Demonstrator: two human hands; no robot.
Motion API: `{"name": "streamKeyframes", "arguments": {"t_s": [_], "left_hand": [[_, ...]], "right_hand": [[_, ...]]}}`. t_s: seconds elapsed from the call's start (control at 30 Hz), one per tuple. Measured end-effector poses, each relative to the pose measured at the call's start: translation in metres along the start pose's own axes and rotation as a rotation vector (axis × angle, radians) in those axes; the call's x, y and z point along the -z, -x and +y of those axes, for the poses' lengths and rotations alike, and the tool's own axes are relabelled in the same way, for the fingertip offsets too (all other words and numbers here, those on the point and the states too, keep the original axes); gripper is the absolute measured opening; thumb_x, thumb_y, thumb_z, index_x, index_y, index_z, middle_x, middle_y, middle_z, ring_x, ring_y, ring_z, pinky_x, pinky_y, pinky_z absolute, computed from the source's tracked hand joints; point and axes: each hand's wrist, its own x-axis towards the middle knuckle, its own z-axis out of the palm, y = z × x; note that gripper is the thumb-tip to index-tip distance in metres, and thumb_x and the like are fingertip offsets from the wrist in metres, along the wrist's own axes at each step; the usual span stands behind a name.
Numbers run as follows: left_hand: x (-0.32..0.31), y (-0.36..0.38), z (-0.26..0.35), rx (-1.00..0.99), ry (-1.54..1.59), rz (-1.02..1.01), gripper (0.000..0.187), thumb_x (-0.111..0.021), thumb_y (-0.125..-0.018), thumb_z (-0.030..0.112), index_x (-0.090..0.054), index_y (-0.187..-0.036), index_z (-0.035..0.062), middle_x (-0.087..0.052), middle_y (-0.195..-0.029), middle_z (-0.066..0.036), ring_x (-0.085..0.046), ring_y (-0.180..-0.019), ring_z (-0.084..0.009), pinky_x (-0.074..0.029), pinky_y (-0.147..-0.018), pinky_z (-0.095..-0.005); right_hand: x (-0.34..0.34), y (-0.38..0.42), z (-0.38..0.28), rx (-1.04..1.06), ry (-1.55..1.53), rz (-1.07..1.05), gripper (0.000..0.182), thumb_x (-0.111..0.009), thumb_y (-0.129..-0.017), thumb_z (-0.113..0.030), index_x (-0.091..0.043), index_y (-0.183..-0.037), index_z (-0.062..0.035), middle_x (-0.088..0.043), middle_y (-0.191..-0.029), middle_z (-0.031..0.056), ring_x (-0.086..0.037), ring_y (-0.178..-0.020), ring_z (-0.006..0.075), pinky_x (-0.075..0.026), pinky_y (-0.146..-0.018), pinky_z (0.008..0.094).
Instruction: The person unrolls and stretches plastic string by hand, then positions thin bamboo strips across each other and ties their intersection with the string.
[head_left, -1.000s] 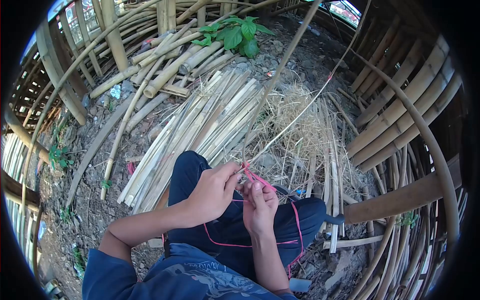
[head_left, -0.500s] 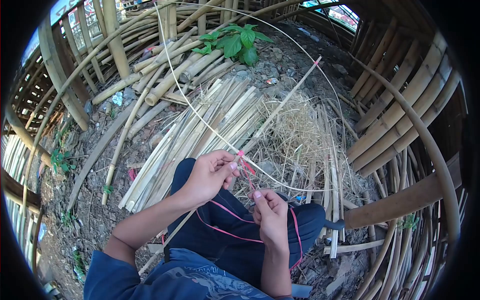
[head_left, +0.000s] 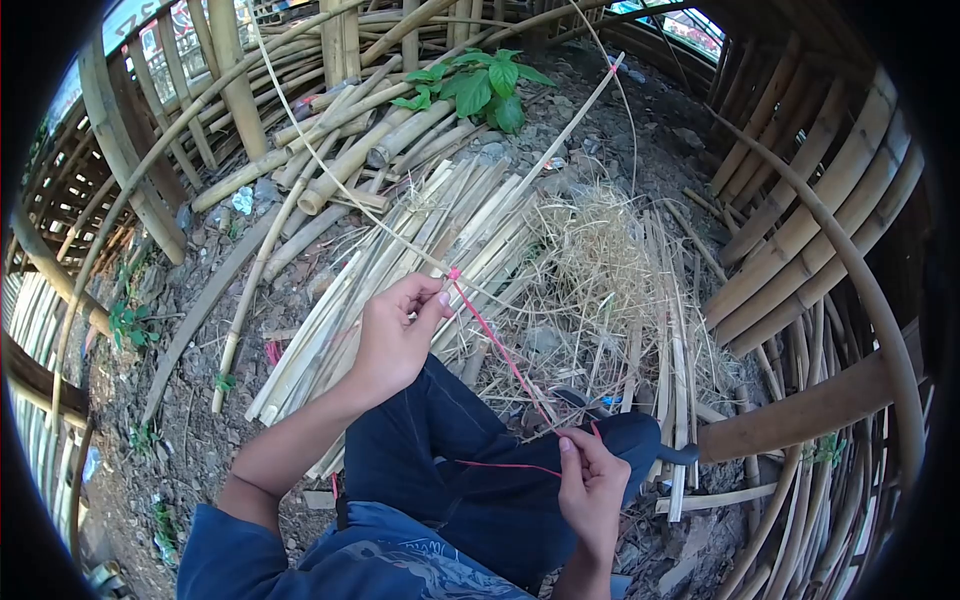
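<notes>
My left hand (head_left: 398, 328) is closed, thumb and fingers pinched on a thin bamboo frame just below a pink knot (head_left: 453, 273). At that knot a long curved bamboo strip (head_left: 330, 178) crosses a straight bamboo stick (head_left: 570, 128), whose far end carries another small pink tie (head_left: 613, 68). From the knot, pink string (head_left: 500, 345) runs straight down to my right hand (head_left: 592, 478), which is shut on it over my right knee. A loose length of the string lies across my lap. My left hand hides the stick's lower part.
Split bamboo slats (head_left: 350, 300) lie in a pile ahead, beside dry straw shavings (head_left: 590, 265). Bamboo poles (head_left: 360, 160) and a leafy green plant (head_left: 487, 85) are farther back. A thick bamboo post (head_left: 800, 410) and bamboo slat wall (head_left: 815, 230) stand at right.
My right hand has moved down and right, away from the knot, and the pink string between is now stretched straight. My left hand and the bamboo frame have shifted left and slightly up.
</notes>
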Motion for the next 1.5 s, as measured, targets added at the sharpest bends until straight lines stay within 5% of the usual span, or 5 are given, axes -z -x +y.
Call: {"name": "streamKeyframes", "arguments": {"t_s": [0.1, 0.3, 0.6, 0.97, 1.5], "left_hand": [[-0.004, -0.006, 0.002, -0.139, -0.297, 0.074, 0.011, -0.057, -0.093, 0.004, -0.06, -0.099, -0.0047, -0.063, -0.076, -0.007, -0.054, -0.069, -0.0066, -0.041, -0.056, -0.023], [-0.018, -0.008, -0.002, -0.511, -0.721, 0.046, 0.015, -0.054, -0.089, -0.002, -0.059, -0.103, -0.0049, -0.059, -0.086, -0.021, -0.059, -0.077, -0.0386, -0.047, -0.067, -0.0413], [-0.018, -0.021, 0.004, -0.823, -1.175, -0.056, 0.034, -0.056, -0.072, -0.003, -0.059, -0.106, -0.0061, -0.054, -0.081, -0.011, -0.057, -0.076, -0.0252, -0.049, -0.061, -0.033], [0.031, -0.041, -0.007, -0.996, -1.461, -0.247, 0.028, -0.061, -0.072, 0.006, -0.062, -0.099, -0.002, -0.054, -0.08, -0.005, -0.054, -0.076, -0.0159, -0.047, -0.056, -0.0244], [0.098, -0.119, -0.025, -1.066, -1.104, -0.336, 0.02, -0.057, -0.071, 0.0, -0.058, -0.09, 0.0036, -0.052, -0.079, -0.009, -0.054, -0.075, -0.0268, -0.045, -0.064, -0.0367]], "right_hand": [[0.001, 0.006, -0.028, 0.076, -0.027, -0.103, 0.011, -0.066, -0.085, 0.002, -0.069, -0.095, 0.003, -0.058, -0.056, 0.0038, -0.043, -0.044, 0.0008, -0.03, -0.041, 0.02], [0.01, -0.015, -0.084, 0.439, -0.047, -0.126, 0.014, -0.069, -0.079, 0.006, -0.068, -0.093, 0.0053, -0.064, -0.063, 0.0081, -0.057, -0.046, 0.0121, -0.041, -0.044, 0.0211], [0.05, -0.045, -0.154, 1.137, 0.907, 0.18, 0.014, -0.07, -0.073, -0.004, -0.068, -0.085, 0.0028, -0.037, -0.052, -0.0024, -0.036, -0.042, 0.0078, -0.026, -0.039, 0.0227], [0.116, -0.083, -0.213, 1.026, 1.163, -0.104, 0.014, -0.074, -0.067, -0.008, -0.064, -0.076, -0.0031, -0.041, -0.052, 0.0036, -0.047, -0.045, 0.0162, -0.034, -0.042, 0.0312], [0.147, -0.259, -0.097, 0.72, 0.975, 0.253, 0.022, -0.061, -0.089, -0.028, -0.068, -0.085, -0.0075, -0.063, -0.07, 0.0145, -0.062, -0.071, 0.035, -0.046, -0.062, 0.0444]]}}
